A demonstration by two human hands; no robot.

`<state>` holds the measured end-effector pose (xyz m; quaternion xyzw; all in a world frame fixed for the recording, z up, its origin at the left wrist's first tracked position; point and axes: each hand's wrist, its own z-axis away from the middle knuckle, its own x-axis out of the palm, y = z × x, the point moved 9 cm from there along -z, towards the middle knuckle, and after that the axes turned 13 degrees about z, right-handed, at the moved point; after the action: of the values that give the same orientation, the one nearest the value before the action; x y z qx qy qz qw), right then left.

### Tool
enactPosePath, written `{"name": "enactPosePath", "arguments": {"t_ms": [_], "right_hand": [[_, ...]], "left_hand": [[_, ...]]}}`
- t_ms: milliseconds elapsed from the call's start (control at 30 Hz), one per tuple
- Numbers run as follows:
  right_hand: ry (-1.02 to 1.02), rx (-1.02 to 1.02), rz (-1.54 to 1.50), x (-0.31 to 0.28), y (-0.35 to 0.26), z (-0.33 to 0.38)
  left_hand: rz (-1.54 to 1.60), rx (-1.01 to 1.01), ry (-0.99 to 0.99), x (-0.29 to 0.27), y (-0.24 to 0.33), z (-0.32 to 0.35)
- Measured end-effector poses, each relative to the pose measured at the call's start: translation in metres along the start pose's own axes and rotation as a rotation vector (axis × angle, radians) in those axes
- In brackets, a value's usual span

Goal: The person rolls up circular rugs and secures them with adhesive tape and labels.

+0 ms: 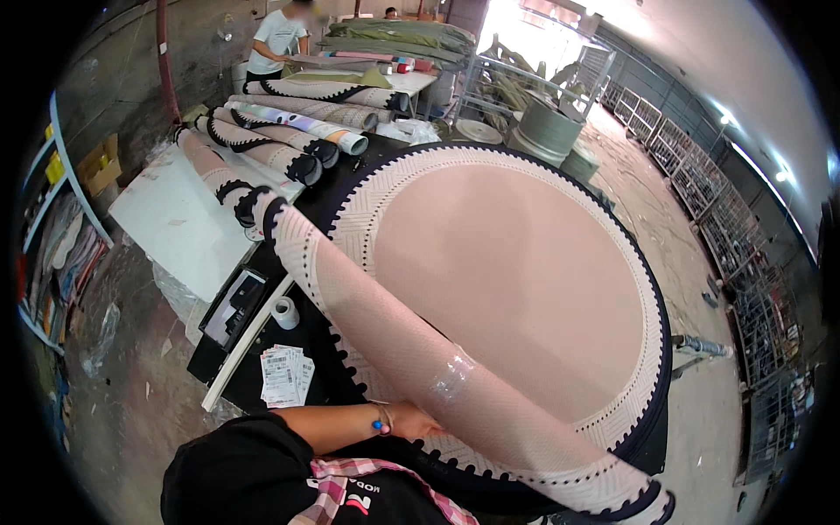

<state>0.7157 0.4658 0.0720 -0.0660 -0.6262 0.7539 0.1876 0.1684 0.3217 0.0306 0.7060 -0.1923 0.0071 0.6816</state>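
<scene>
A rolled pink rug (385, 319) with a cream, dark-scalloped border slants from upper left to lower right in front of me. Clear tape (452, 374) wraps its middle. My left hand (415, 422) is against the roll's near side, its fingers curled beneath it and partly hidden. Under the roll lies a large round pink rug (516, 271), spread flat on a dark table, its cream border edged in dark scallops. My right hand is out of sight.
Left of the roll are a white tape roll (285, 312), printed labels (284, 376) and a black box (234, 306). More rolled rugs (262, 149) lie beyond, near a person in a white shirt (278, 39). Metal racks (726, 201) line the right side.
</scene>
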Motion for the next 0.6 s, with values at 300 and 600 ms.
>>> {"name": "enactPosePath", "arguments": {"t_ms": [300, 600], "right_hand": [[0.099, -0.367, -0.082, 0.240, 0.033, 0.127], [-0.794, -0.661, 0.415, 0.732, -0.115, 0.302]], "left_hand": [[0.722, 0.624, 0.402, -0.223, 0.279, 0.093], [-0.611, 0.460, 0.524, -0.103, 0.354, 0.160]]}}
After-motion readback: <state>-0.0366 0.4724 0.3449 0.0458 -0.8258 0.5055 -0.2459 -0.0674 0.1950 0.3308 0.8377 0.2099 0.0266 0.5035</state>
